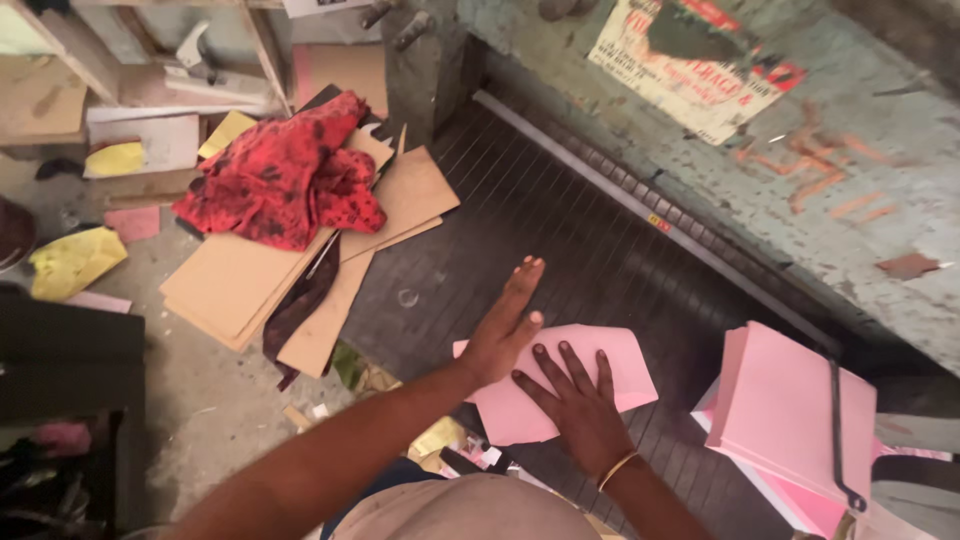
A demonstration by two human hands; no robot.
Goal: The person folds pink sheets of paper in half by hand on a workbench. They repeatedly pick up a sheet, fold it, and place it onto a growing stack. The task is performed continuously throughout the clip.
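Machine bed [560, 230], dark and grooved, under everything. Cardboard sheets [240, 285] and red cloth [285, 180] at far left. Pink paper stack [555, 385] near front edge, long axis left-right. Right hand [575, 400] flat on it, fingers spread; left hand [505, 325] edge-on against its left side, open.

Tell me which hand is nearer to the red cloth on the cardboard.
Left. The left hand stands on edge at the upper left corner of the pink sheets, the side toward the red cloth. The right hand lies flat on the sheets, farther away.
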